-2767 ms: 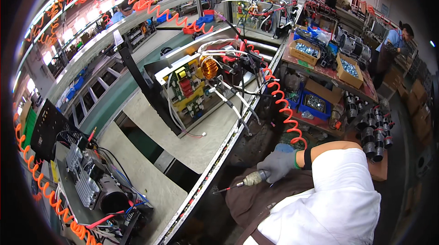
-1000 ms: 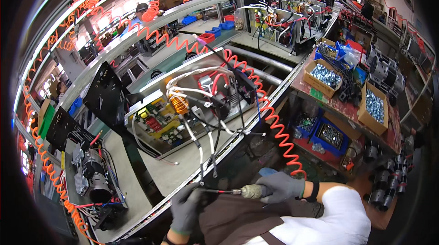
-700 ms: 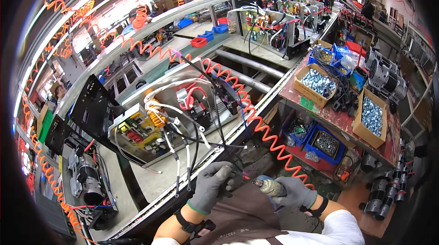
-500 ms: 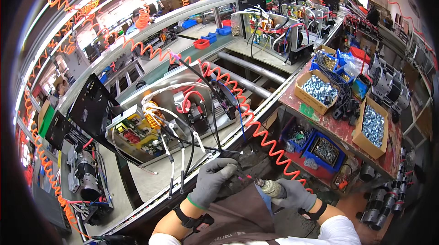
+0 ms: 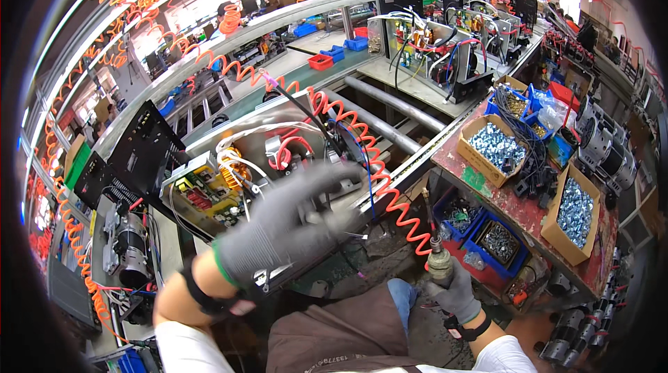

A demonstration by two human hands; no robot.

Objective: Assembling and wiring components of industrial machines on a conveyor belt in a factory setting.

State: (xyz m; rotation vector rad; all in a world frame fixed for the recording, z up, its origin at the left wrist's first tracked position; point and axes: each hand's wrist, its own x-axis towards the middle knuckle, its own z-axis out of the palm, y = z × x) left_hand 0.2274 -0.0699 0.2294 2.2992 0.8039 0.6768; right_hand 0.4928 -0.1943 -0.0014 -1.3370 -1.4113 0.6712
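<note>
My left hand, in a grey glove, is raised and blurred in front of an open electronics chassis with a green circuit board, an orange coil and white and red wires. Its fingers are spread and nothing is in them. My right hand, also gloved, is down near my lap, gripping a pneumatic screwdriver upright, bit pointing up. An orange coiled air hose runs from the tool up across the bench.
A side table on the right carries cardboard boxes of screws and blue parts bins. Another wired unit stands further along the roller line. A black enclosure and motors sit at left.
My left hand let go of the screwdriver's tip and rose toward the chassis, fingers spreading. My right hand carried the tool down and right, turning it upright.
</note>
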